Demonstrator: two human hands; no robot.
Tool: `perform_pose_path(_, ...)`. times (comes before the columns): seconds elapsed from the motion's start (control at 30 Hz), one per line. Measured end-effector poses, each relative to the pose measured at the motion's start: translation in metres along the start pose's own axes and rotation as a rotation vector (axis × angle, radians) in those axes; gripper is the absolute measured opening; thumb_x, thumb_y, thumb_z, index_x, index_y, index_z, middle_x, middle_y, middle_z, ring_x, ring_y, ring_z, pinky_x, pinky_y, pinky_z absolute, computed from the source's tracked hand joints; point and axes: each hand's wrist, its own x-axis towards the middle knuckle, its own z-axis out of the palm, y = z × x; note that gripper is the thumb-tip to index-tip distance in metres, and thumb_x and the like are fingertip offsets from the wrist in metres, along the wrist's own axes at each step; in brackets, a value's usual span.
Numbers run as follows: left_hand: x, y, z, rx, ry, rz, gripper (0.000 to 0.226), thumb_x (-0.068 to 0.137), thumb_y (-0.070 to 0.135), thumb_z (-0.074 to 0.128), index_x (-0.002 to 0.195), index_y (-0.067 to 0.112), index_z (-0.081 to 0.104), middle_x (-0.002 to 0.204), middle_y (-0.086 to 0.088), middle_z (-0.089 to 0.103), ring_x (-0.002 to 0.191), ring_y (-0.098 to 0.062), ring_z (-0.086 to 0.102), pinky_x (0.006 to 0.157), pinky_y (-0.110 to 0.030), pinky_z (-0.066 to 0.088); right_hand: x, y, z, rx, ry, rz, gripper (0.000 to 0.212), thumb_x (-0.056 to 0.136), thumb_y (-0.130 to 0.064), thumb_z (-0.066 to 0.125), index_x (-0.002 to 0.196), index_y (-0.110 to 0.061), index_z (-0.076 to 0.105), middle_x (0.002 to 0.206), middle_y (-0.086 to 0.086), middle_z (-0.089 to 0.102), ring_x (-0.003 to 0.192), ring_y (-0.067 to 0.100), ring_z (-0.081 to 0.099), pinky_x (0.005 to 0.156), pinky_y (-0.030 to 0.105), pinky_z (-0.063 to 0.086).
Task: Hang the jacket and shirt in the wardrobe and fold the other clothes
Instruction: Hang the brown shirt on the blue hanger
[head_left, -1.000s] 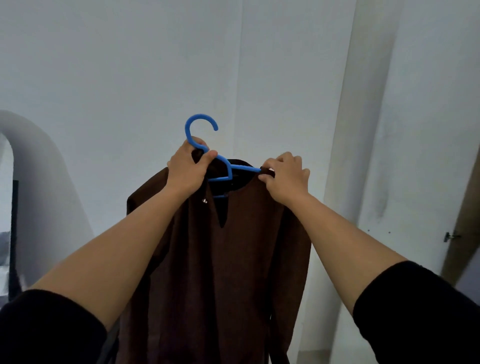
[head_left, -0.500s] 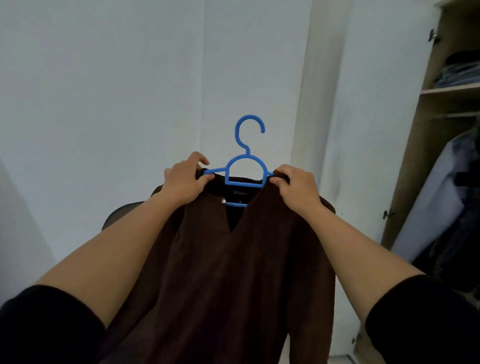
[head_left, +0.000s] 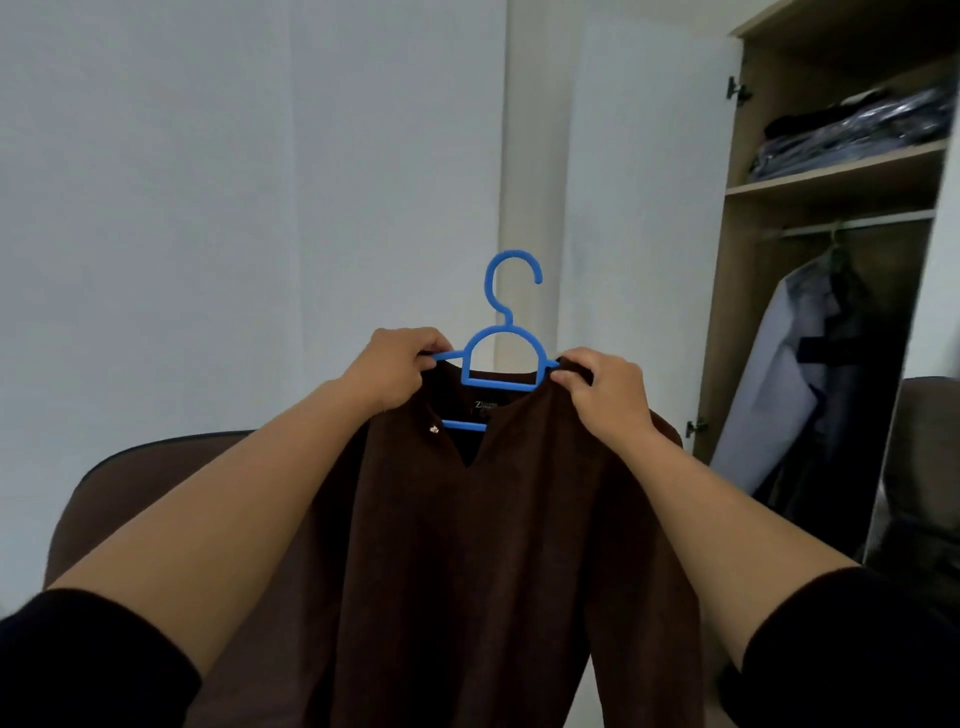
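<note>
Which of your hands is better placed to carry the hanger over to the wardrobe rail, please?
Probably the right hand: it grips the blue hanger on the side nearer the open wardrobe, whose rail is to the right.

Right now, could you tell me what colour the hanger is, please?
Blue hanger, clearest in the head view.

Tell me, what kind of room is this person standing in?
Probably a bedroom or dressing room: an open wardrobe with folded clothes on its shelf, garments hanging from its rail, and a brown top held up on a blue hanger.
</note>
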Motion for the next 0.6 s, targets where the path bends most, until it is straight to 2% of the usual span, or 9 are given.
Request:
perform_pose_path(0.1,0.018,0.029,0.024,0.026,-0.085,-0.006,0.041,0.094,-0.004,0.043,0.127,0.017,0.056,0.128,-0.004,0.06,0.12,-0.017,0.053,0.094,-0.016,0.032,0.002,0.036,-0.022,-0.026,0.01,0.015,0.027,0.09,-0.023,0.061,0.114,-0.012,0.068,0.114,0.004,0.069,0.108,0.022,0.06,0.091,0.021,0.038)
perform_pose_path(0.23,0.031,0.08,0.066,-0.104,0.067,-0.084,0.051,0.092,-0.008,0.04,0.134,0.019,0.048,0.132,-0.006,0.057,0.123,-0.019,0.052,0.099,-0.019,0.035,0.006,0.073,-0.044,-0.003,0.013,0.013,0.024,0.091,-0.021,0.06,0.111,-0.011,0.069,0.109,0.005,0.07,0.103,0.021,0.061,0.087,0.021,0.04)
perform_pose_path(0.37,0.044,0.132,0.102,-0.227,0.099,0.028,0.044,0.098,0.006,0.04,0.139,0.024,0.041,0.134,-0.002,0.057,0.125,-0.02,0.051,0.102,-0.025,0.035,0.007,0.1,-0.062,0.008,0.018,0.013,0.022,0.091,-0.02,0.06,0.108,-0.009,0.069,0.106,0.005,0.071,0.099,0.021,0.062,0.084,0.019,0.038)
perform_pose_path(0.43,0.052,0.138,0.112,-0.214,0.06,0.112,0.04,0.101,0.026,0.039,0.14,0.032,0.035,0.136,0.002,0.055,0.127,-0.019,0.049,0.108,-0.034,0.032,0.008,0.118,-0.075,0.0,0.059,0.026,0.022,0.091,-0.02,0.06,0.108,-0.009,0.069,0.105,0.005,0.071,0.099,0.021,0.062,0.083,0.017,0.035)
perform_pose_path(0.5,0.063,0.133,0.121,-0.003,0.034,0.143,0.039,0.099,0.047,0.029,0.134,0.035,0.04,0.131,0.005,0.056,0.124,-0.02,0.049,0.105,-0.045,0.031,0.012,0.135,-0.087,-0.011,0.103,0.022,0.022,0.091,-0.019,0.06,0.107,-0.008,0.069,0.106,0.005,0.071,0.099,0.02,0.062,0.082,0.015,0.033)
perform_pose_path(0.57,0.075,0.128,0.129,0.182,0.032,0.125,0.038,0.098,0.049,0.027,0.108,0.025,0.054,0.104,0.002,0.06,0.107,-0.025,0.055,0.088,-0.042,0.033,0.019,0.149,-0.098,-0.024,0.126,0.012,0.022,0.09,-0.019,0.061,0.108,-0.008,0.069,0.106,0.005,0.071,0.1,0.02,0.062,0.083,0.014,0.033)
perform_pose_path(0.6,0.083,0.127,0.134,0.211,0.063,0.127,0.035,0.098,0.046,0.03,0.093,0.02,0.053,0.09,0.002,0.057,0.095,-0.026,0.057,0.081,-0.039,0.032,0.023,0.155,-0.101,-0.031,0.129,0.011,0.023,0.091,-0.02,0.06,0.108,-0.008,0.068,0.107,0.005,0.07,0.101,0.021,0.061,0.084,0.015,0.034)
